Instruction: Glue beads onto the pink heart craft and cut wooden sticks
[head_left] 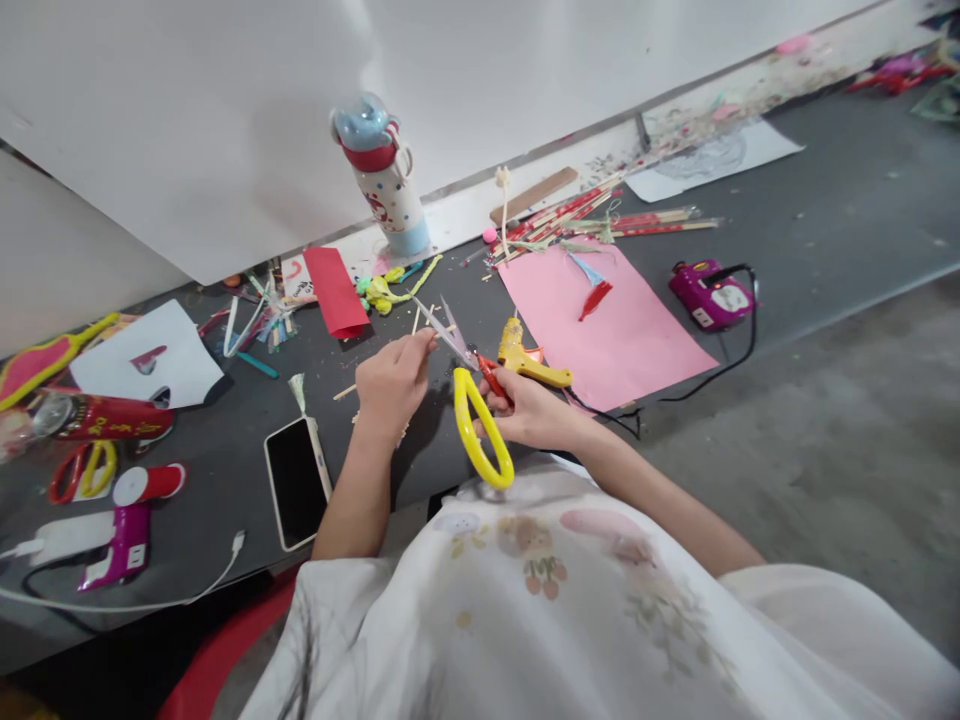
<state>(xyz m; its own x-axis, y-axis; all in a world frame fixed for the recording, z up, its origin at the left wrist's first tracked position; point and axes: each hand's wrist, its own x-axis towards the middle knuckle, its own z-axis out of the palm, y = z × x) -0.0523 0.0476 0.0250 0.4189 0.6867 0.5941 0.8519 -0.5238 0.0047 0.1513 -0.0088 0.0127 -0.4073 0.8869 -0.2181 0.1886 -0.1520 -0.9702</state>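
1. My left hand [391, 385] pinched a thin stick [424, 322] at its near end, fingers closed on it.
2. The stick ran up and away, crossing the open blades.
3. My right hand [536, 412] gripped the scissors [472, 400], just right of the stick.

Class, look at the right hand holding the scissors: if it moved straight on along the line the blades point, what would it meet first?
Probably the thin stick pinched by the left hand; the right hand aims the scissors up-left at it.
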